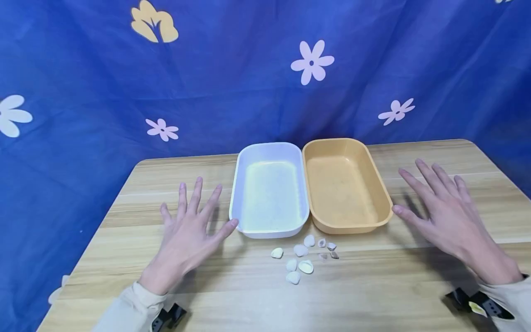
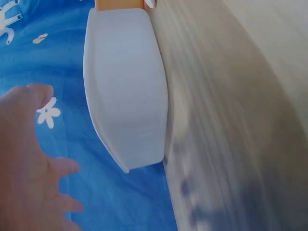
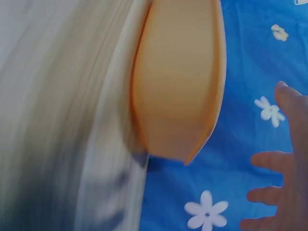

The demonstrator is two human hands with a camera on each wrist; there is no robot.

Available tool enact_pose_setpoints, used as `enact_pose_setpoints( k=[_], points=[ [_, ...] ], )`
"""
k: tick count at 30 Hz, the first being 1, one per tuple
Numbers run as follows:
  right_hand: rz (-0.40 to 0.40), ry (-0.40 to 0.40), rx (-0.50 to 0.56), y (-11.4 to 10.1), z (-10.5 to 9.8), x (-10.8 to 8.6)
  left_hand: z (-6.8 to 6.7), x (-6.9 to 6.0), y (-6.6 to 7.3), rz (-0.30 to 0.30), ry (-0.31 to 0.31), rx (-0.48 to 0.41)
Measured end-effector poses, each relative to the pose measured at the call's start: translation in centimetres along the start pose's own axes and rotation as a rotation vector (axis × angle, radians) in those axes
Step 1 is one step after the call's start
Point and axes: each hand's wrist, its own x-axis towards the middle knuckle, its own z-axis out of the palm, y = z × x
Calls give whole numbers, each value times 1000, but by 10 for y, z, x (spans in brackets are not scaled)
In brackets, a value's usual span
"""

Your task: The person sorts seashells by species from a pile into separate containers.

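My left hand [image 1: 188,240] is spread above the table, left of a white plastic tub [image 1: 269,233], its thumb tip near the tub's front corner. To the right of an orange tub [image 1: 344,227], my right hand [image 1: 448,216] hovers with fingers spread, its thumb tip close to that tub's edge. Neither hand holds anything. Both tubs look bare inside and stand side by side. In front of them lie several small shells, among them a pale oval shell [image 1: 306,266], a ribbed white shell [image 1: 293,277] and a small dark shell [image 1: 334,255]. Each wrist view shows the outer side of the nearer tub.
The wooden table [image 1: 249,304] ends just behind the tubs, with rounded far corners. A blue cloth [image 1: 232,83] with flower prints hangs behind it and down its left side. Dark wrist straps [image 1: 489,304] show at the sleeves.
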Motion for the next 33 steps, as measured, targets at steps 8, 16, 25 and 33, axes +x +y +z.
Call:
enact_pose_setpoints(
  k=[8, 16, 25, 33],
  points=[
    [-136, 96, 71, -27, 10, -2, 13, 13, 12, 79, 15, -143],
    [-217, 178, 61, -43, 26, -4, 28, 30, 22, 139, -1, -174],
    [-219, 152, 73, -55, 29, -3, 36, 36, 24, 148, -9, -154],
    [-247, 160, 92, -60, 30, -5, 37, 36, 26, 148, -17, -146]
  ],
)
